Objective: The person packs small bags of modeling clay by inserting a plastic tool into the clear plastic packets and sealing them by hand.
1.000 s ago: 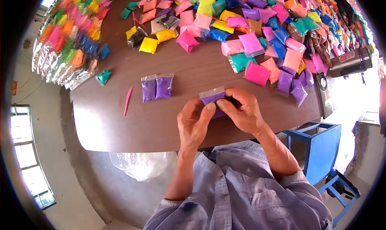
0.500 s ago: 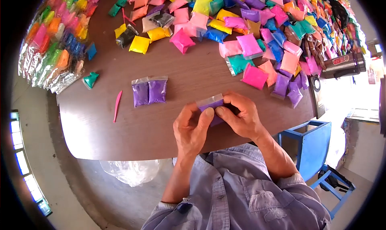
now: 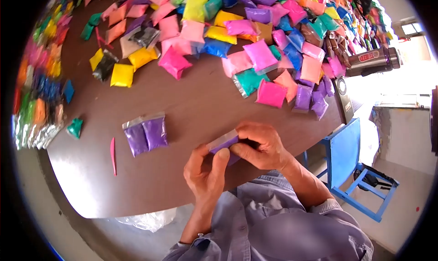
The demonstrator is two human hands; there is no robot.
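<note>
A small purple packet with a clear top strip is pinched between my two hands near the table's front edge. My left hand grips its left side, thumb on the near face. On the right side, my right hand holds it with thumb and curled fingers. Two purple packets lie side by side on the brown table, to the left of my hands. Farther left is a thin pink plastic tool.
Many coloured packets are heaped across the back and right. Stacked bags of coloured packets line the left edge, near a green packet. A metal flask lies at the right. A blue chair stands beyond the table's right edge.
The view has shifted and tilted, so the tabletop things appear farther left and mostly lower. Both hands still hold the purple packet, which now looks more slanted.
</note>
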